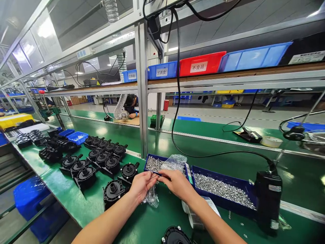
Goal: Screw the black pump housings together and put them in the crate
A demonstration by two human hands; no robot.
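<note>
My left hand (143, 185) is closed, fingers curled, with thin metal screws (154, 176) showing at its fingertips. My right hand (175, 182) pinches at the same screws, its fingertips meeting those of the left. Both hands are just in front of a blue bin (146, 166) of long screws, partly covered by a clear plastic bag (175, 162). Another crumpled clear bag (152, 198) lies below my left hand. Close by on the left are round black housings (113, 191); one more black housing (175, 236) is at the bottom edge.
A long blue bin (218, 200) of small metal parts sits right, beside a black corded tool (269, 200) standing upright. A roll of clear tape (195, 217) lies under my right forearm. A metal post (142, 91) rises behind the bins. Across the line, a person (132, 105) leans over the bench.
</note>
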